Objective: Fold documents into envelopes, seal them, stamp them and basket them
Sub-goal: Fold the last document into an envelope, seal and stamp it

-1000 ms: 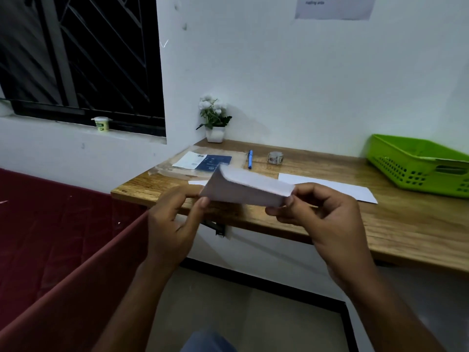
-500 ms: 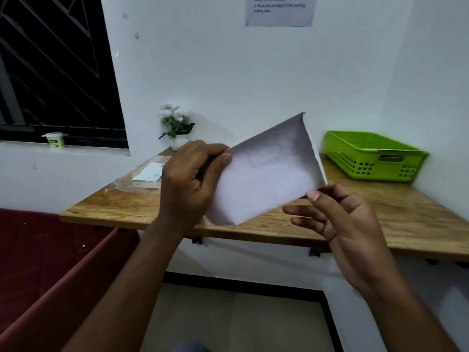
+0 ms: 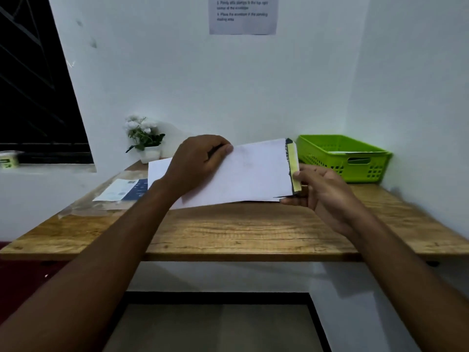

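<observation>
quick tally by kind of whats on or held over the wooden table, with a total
envelope: 1, held over the table
green basket: 1
potted plant: 1
plastic packet with a blue and white card: 1
total: 4

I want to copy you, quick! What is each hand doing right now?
Left hand: closed, holding the envelope near its left end.
Right hand: closed, pinching the envelope at its flap end, thumb on the yellow strip.
</observation>
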